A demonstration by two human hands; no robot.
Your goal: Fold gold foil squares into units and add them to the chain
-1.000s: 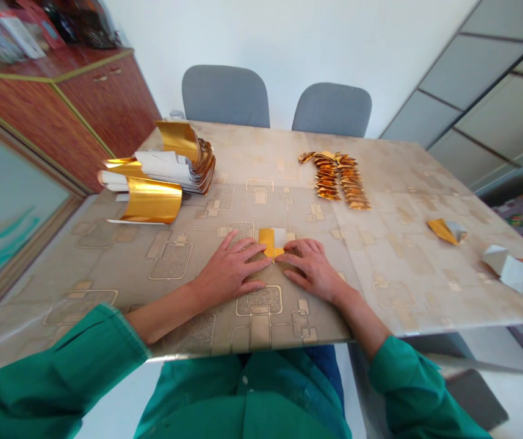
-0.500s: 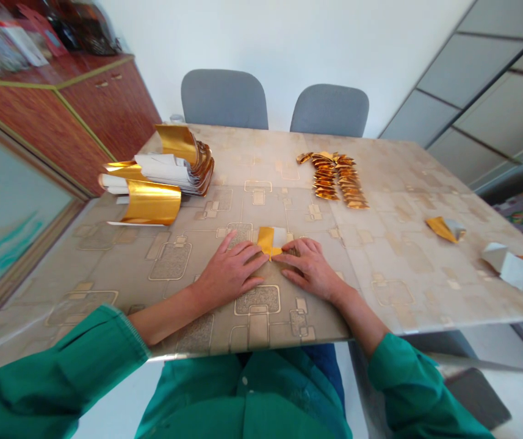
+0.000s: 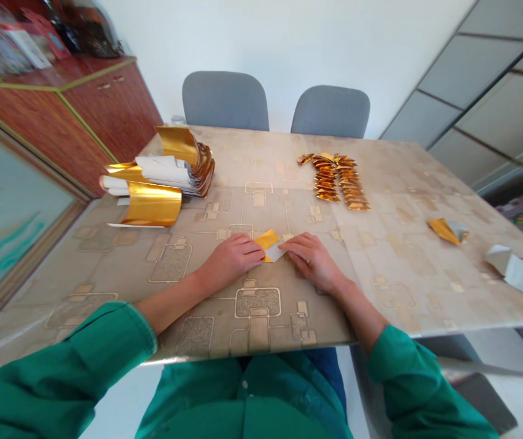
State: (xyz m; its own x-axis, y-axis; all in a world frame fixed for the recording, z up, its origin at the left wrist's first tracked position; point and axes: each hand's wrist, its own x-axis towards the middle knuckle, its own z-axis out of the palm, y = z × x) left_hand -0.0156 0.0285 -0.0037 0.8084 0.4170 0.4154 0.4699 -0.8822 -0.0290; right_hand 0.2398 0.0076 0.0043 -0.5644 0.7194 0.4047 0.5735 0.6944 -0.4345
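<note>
- A folded piece of gold foil paper (image 3: pixel 268 245) is lying on the table, its gold face up and a white paper side showing at its lower right end; it is sitting at a slant, with the gold tip pointing up and to the right.
- The left hand (image 3: pixel 232 261) is lying palm down, its fingertips (image 3: pixel 252 244) touching the piece's left end.
- The right hand (image 3: pixel 310 262) is lying palm down, its fingers (image 3: pixel 291 242) reaching the white end, so the two hands are standing narrowly apart with the piece between them. I cannot tell whether they are pinching it or only resting against it.
- Compared with the earlier frame, the piece is turning from a nearly upright stance to a slant, and more of its white side is showing.
- The hands are also lying flatter and lower around it.
- A stack of gold foil sheets (image 3: pixel 151 204) is standing to the left on the patterned table top (image 3: pixel 407 292), and a row of folded gold pieces (image 3: pixel 334 181) is lying beyond the hands.
- A smaller gold-and-white folded piece (image 3: pixel 448 231) and a white paper bundle (image 3: pixel 508 271) are lying to the right.
</note>
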